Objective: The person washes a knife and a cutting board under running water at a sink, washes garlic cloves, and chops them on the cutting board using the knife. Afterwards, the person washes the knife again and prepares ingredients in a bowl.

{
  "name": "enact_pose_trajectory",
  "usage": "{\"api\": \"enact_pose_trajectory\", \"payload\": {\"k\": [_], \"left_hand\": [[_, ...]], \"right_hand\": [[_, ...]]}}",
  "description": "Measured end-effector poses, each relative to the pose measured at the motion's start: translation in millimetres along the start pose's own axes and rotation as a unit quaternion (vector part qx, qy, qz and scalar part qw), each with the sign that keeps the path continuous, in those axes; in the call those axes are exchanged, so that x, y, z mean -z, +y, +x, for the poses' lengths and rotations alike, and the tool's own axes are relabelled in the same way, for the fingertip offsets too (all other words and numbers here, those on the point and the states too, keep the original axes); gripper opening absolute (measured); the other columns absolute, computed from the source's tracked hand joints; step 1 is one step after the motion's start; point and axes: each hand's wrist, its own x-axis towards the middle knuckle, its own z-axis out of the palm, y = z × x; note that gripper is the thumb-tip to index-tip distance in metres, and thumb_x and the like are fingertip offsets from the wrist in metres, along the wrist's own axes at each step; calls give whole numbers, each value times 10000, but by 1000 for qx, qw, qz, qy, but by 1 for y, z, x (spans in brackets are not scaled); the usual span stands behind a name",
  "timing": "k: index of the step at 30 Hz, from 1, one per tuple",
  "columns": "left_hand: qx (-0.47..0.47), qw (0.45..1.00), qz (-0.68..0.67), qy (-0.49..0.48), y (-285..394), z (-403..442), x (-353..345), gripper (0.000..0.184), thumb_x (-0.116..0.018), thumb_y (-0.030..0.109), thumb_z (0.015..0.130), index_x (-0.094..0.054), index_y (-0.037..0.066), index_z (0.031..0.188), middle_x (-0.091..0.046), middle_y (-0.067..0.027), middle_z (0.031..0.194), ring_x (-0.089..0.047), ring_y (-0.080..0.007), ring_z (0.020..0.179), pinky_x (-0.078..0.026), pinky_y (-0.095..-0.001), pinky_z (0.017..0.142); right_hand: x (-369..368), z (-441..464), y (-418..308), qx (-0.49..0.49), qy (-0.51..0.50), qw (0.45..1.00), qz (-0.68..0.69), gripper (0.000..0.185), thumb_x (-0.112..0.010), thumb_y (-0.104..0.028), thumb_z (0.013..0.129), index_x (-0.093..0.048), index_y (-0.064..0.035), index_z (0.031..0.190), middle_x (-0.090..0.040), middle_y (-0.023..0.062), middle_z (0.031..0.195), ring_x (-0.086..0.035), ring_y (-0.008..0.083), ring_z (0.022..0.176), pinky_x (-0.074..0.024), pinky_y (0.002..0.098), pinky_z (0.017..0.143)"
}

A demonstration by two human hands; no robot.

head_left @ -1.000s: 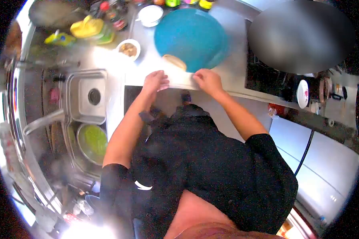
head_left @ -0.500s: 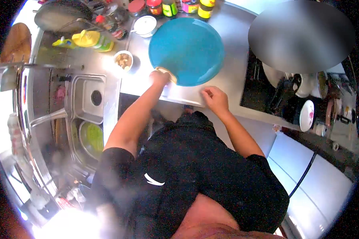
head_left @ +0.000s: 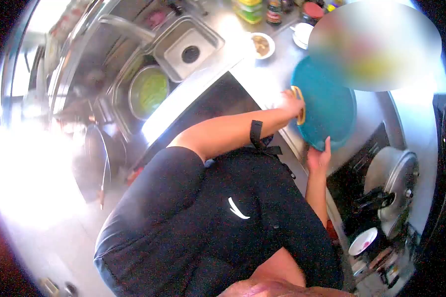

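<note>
A large teal cutting board (head_left: 327, 109) with a beige handle rim is held over the counter, looking narrower as if tilted. My left hand (head_left: 291, 105) is closed around the beige handle at its near left side. Under the board's lower edge is my right hand (head_left: 319, 157), its thumb lying on the top face and its fingers hidden beneath. A blurred oval covers the board's far right part.
A white bowl of brownish pieces (head_left: 261, 45) and a lidded white pot (head_left: 302, 35) stand behind the board. Left is a steel sink (head_left: 213, 42), with a basin of green content (head_left: 151, 91) beside it. Right are the stove and a lidded pan (head_left: 399, 185).
My view has turned toward the sink. The board has tilted up from lying flat on the counter. My right hand has moved from beside the board to its lower edge.
</note>
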Motion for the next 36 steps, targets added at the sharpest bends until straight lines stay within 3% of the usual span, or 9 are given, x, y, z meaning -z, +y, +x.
{"api": "enact_pose_trajectory", "payload": {"k": [6,9,12,15,18,21,23,29,36], "left_hand": [[78,983,-102,-131,75,-100,95,151,-703,126,794,-679,3,710,-681,-100,679,-666,-198,555,-558,-292,486],[111,908,-227,-333,57,-113,155,411,-671,389,916,-675,-9,1019,-720,-139,924,-696,-208,746,-603,-351,698],[129,882,-273,-361,33,-113,225,835,-540,738,867,-590,-65,1091,-684,-245,1032,-695,-341,924,-588,-471,807],[101,871,-354,-325,21,-119,307,824,-443,757,897,-536,24,1262,-599,-222,1259,-600,-368,1150,-535,-528,928],[16,827,-472,-303,-2,-123,363,779,-543,615,928,-415,61,1461,-517,-169,1422,-551,-344,1241,-442,-557,1057],[26,726,-616,-304,-15,-126,430,719,-621,482,927,-426,44,1463,-496,-193,1446,-529,-374,1260,-376,-557,1117],[-7,796,-572,-199,-29,-135,468,635,-646,462,913,-512,43,1371,-581,-173,1333,-579,-336,1177,-454,-507,1049],[-23,766,-636,-87,-73,-147,511,521,-624,213,876,-500,-13,1329,-584,-201,1300,-577,-373,1169,-459,-530,1042],[-54,698,-714,-22,-72,-150,510,582,-570,75,780,-466,-36,1342,-558,-192,1337,-548,-364,1203,-410,-520,1093]], "right_hand": [[-35,-74,11,36,56,994,-82,674,-649,-288,953,-332,-68,1507,-400,115,1535,-429,345,1355,-340,528,1145],[-51,-119,20,72,39,987,-139,687,-627,-271,961,-293,-60,1523,-396,132,1530,-428,358,1350,-344,557,1134],[-72,-151,32,75,-3,981,-176,689,-597,-237,968,-254,-54,1536,-397,159,1515,-430,378,1343,-354,583,1118],[-100,-160,54,66,-60,971,-221,675,-593,-187,957,-262,-50,1529,-418,170,1488,-440,385,1331,-365,590,1105],[-150,-148,85,23,-128,959,-250,649,-623,-113,921,-329,-44,1495,-473,163,1436,-473,372,1303,-376,580,1093],[-206,-137,133,-37,-172,932,-318,655,-643,-114,906,-346,-31,1484,-502,167,1407,-495,350,1285,-378,549,1098],[-229,-113,158,-97,-176,911,-361,662,-663,-130,899,-357,-8,1473,-505,178,1408,-495,355,1286,-389,521,1098],[-308,-20,210,-236,-259,824,-445,673,-712,-206,895,-391,27,1439,-506,201,1427,-512,349,1287,-399,510,1106],[-404,79,276,-153,-322,672,-649,551,-730,-297,904,-564,56,1293,-691,130,1140,-682,232,981,-541,339,897]]}}
